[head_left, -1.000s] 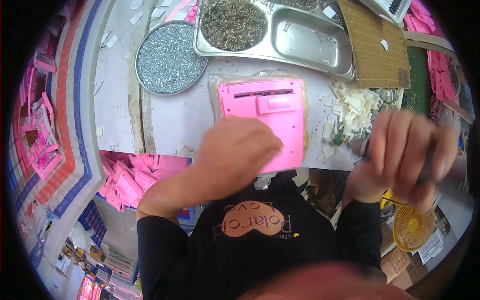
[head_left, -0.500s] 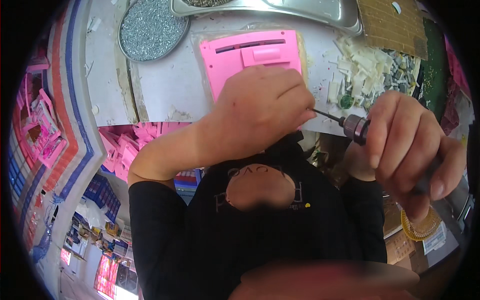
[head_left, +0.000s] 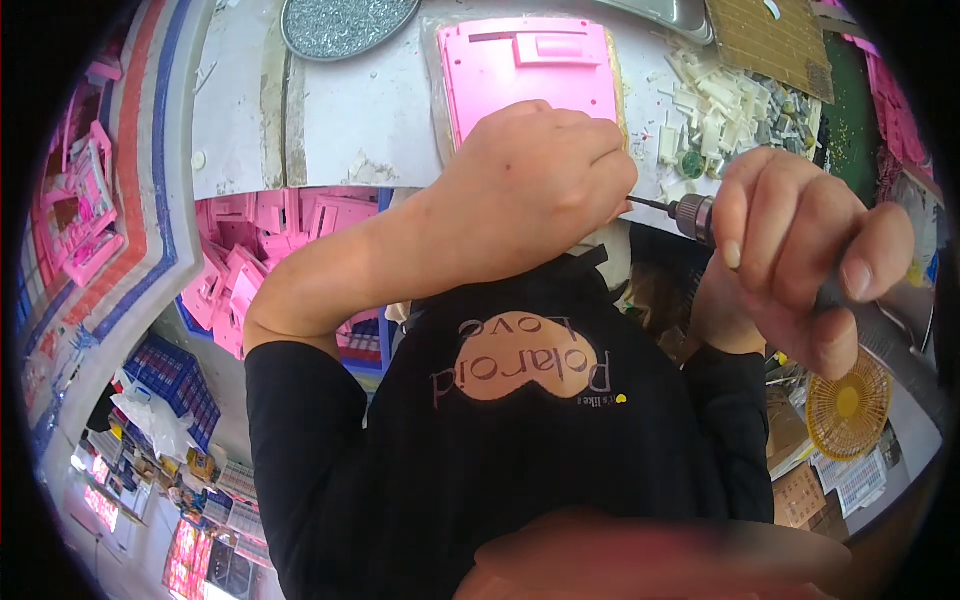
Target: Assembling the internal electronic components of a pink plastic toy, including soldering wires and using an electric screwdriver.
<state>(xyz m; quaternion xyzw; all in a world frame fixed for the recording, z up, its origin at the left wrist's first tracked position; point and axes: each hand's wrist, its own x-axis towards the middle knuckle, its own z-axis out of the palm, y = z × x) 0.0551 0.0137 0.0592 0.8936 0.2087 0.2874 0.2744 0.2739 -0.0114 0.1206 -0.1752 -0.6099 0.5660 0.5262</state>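
Note:
In my right hand (head_left: 810, 235) is a power screwdriver (head_left: 694, 218), its body mostly hidden behind my fingers. The thin bit points left, toward my left hand (head_left: 555, 180). My left fingers are pinched together at the bit's tip, and whatever they hold there is too small or hidden to make out. Just beyond that hand, a pink plastic casing (head_left: 485, 85) lies on a padded sheet wrapped in clear plastic. The casing has a long slot and a raised block along its far side. My left hand and wrist cover its near edge.
A round dish (head_left: 340, 59) of small screws stands at the far left, and a metal tray (head_left: 665, 12) at the far right. White and grey plastic pieces (head_left: 715, 105) lie heaped beside cardboard (head_left: 770, 50). Below the table edge are pink parts (head_left: 235, 250) and a yellow slotted round thing (head_left: 850, 405).
The dish and pink casing sit higher in the picture as the view has shifted. My hands are now nearer the casing's near edge, and the bit tip is still at my left fingers.

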